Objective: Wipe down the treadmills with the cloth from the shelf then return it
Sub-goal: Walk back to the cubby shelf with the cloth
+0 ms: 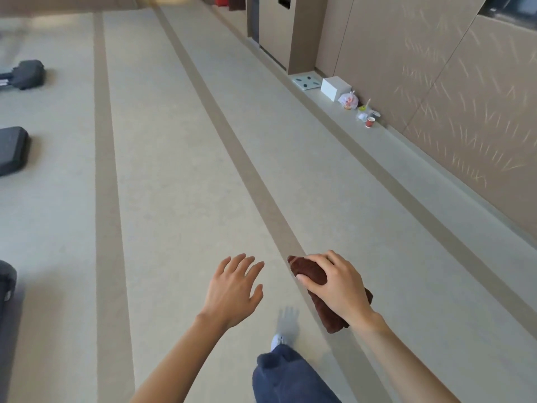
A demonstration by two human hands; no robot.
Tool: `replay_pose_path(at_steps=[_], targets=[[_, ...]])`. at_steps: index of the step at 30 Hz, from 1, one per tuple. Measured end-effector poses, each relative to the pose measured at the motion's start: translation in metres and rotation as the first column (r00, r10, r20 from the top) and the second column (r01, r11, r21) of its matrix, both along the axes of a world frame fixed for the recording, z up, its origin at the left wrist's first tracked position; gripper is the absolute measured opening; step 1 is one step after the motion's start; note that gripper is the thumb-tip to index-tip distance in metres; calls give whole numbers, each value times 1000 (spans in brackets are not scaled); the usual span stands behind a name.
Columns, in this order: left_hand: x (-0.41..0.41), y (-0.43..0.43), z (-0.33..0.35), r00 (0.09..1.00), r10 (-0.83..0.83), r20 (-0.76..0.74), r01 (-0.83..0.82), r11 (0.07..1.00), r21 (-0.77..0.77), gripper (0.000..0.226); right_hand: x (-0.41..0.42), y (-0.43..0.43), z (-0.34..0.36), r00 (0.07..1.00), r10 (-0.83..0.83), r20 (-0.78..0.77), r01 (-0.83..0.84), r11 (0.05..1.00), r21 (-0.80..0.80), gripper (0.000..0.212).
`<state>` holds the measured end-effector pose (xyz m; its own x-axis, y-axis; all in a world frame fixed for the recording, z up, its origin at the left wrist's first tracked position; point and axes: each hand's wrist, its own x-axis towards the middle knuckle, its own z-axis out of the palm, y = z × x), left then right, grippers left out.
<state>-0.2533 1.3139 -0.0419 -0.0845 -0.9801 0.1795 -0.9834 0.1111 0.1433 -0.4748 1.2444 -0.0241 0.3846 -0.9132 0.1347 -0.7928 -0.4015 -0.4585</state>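
Note:
A folded dark brown cloth (308, 271) is held above the floor at the lower right, with my right hand (334, 283) gripping it from above, thumb and fingers curled round it. One end of the cloth sticks out past my wrist. My left hand (232, 289) hovers beside it, to the left, fingers spread and holding nothing. Dark rear ends of treadmills (13, 149) show at the left edge, far from both hands.
Pale floor with darker stripes (255, 181) runs ahead. A low ledge along the right wall carries a white box (334, 88), a plastic bag (348, 100) and a red paper cup (370, 122). Cabinets (279, 27) stand at the far end. My leg and shoe (280, 341) are below.

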Motion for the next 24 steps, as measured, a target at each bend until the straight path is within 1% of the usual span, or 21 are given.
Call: replay_pose_path(at_steps=[2,5,8,12,17,21,24], targets=[[4,-50,6,1000,17,-2,-17,1000,-11,43,5,-53,11,1000,-3,14,3,1000,-20,33],[9,-114,12,997,71,-43,-71,997,-13,42,16,-123,21,999,-9,45,12,998,-64,31],[13,-160,10,991,108,-77,-109,994,-9,42,27,-169,19,998,-1,63,3,1000,-31,32],[24,-214,-1,994,88,-69,-88,996,1,44,42,-221,2,999,28,46,-28,1000,3,32],[59,-294,-22,997,58,-57,-58,998,-6,41,72,-295,-19,1000,29,7,-29,1000,9,35],[98,-379,-20,998,8,-60,-11,999,-43,34,113,-376,-12,999,39,-27,-39,999,12,35],[133,-448,-7,999,-24,-25,22,998,-60,37,152,-441,7,1000,24,-19,-24,999,-22,33]])
